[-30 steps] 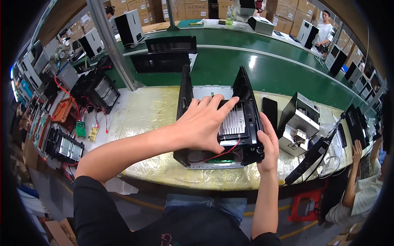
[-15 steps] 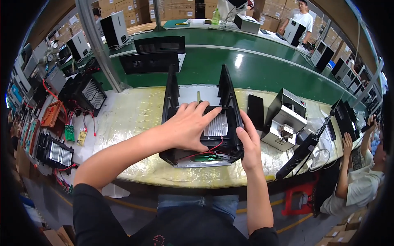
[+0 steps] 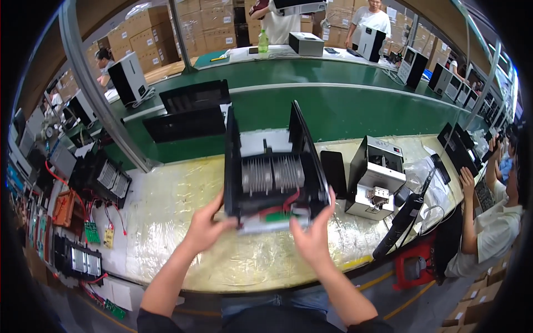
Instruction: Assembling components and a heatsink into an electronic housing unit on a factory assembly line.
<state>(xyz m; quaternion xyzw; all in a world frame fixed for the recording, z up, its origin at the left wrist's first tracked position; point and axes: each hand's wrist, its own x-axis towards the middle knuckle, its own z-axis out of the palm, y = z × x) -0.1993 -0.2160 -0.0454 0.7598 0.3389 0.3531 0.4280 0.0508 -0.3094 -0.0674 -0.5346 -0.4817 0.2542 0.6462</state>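
A black appliance housing (image 3: pixel 236 161) with two tall side panels is between my hands over the bench. Inside sits a finned metal heat sink (image 3: pixel 273 173); below it, red wires (image 3: pixel 291 198) run by a green circuit board (image 3: pixel 276 217) at the near edge. My left hand (image 3: pixel 205 226) grips the near left corner, its thumb in front. Around the near right corner closes my right hand (image 3: pixel 315 236), thumb in front and fingers along the side. The fingertips of both hands are partly hidden by the housing.
A black phone (image 3: pixel 333 173) and an opened metal-cased unit (image 3: pixel 383 166) lie to the right, with a black handheld device (image 3: pixel 401 223) nearby. Left are finned modules (image 3: pixel 80 260) and wired boards (image 3: pixel 91 232). Black panels (image 3: pixel 186 125) rest on the green conveyor (image 3: pixel 355 108). A co-worker's hand (image 3: pixel 469 183) is at far right.
My left hand has left the heat sink and moved to the housing's near left corner, uncovering the fins. My right hand has shifted to the near right corner. The view has moved too.
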